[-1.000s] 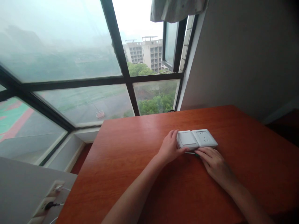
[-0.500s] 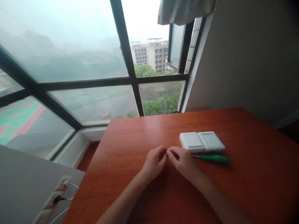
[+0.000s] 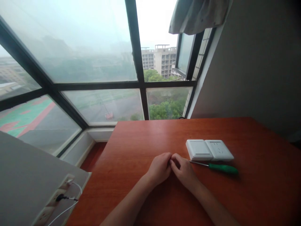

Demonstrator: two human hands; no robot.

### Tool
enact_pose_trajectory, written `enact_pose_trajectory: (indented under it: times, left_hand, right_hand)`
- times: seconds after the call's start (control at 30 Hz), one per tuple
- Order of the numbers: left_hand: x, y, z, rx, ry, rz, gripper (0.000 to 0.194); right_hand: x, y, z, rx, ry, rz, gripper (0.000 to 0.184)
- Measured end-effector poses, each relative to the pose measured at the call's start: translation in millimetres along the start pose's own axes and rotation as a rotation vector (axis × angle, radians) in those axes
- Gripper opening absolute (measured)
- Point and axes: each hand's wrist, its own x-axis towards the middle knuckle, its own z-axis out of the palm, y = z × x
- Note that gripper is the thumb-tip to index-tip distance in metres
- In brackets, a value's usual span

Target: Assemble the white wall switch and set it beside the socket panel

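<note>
My left hand [image 3: 160,169] and my right hand [image 3: 184,172] meet above the brown table, fingertips touching. The fingers of both are curled and closed; anything small between them is hidden. Just right of my right hand lies a screwdriver [image 3: 223,169] with a green handle, its thin metal shaft pointing at that hand. Behind the screwdriver, a white switch panel [image 3: 199,149] sits side by side with a white wall socket [image 3: 218,149], which has several slots in its face.
The wooden table [image 3: 131,138] reaches to a dark-framed window [image 3: 141,84], where one pane stands open at the right. Wall outlets [image 3: 53,199] with plugged-in cables are at the lower left. A grey curtain [image 3: 199,17] hangs above.
The camera view has shifted, so the table items appear lower and farther right. My hands stay together, with the left fingers now curled in more tightly.
</note>
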Motion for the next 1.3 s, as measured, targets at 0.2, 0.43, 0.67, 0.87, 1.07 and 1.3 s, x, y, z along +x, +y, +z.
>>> enact_pose_trajectory:
  times: [0.2, 0.43, 0.67, 0.87, 1.07, 1.3]
  left_hand:
    - [-1.2, -2.0, 1.1, 0.025, -0.011, -0.001, 0.011]
    - [-1.9, -0.6, -0.7, 0.039, -0.029, -0.004, 0.012]
    - [-2.5, -0.5, -1.3, 0.04, -0.03, 0.002, 0.012]
    - [-2.3, -1.0, -0.9, 0.035, -0.033, 0.009, 0.011]
    - [-2.1, -1.4, -0.7, 0.035, -0.036, 0.005, 0.011]
    - [-2.0, -0.7, -0.7, 0.038, -0.03, 0.001, 0.013]
  right_hand:
    - [-0.2, 1.1, 1.7, -0.004, -0.007, 0.006, 0.014]
    - [-1.3, 1.8, 2.8, -0.014, -0.016, 0.007, 0.014]
    - [-2.3, 1.7, 2.7, -0.014, -0.014, 0.0, 0.014]
    - [-2.6, -0.2, 2.0, -0.015, -0.009, -0.009, 0.014]
    - [-1.9, -1.1, 1.7, -0.024, -0.002, -0.017, 0.014]
    - [-2.3, 0.2, 1.6, -0.029, 0.004, -0.026, 0.014]
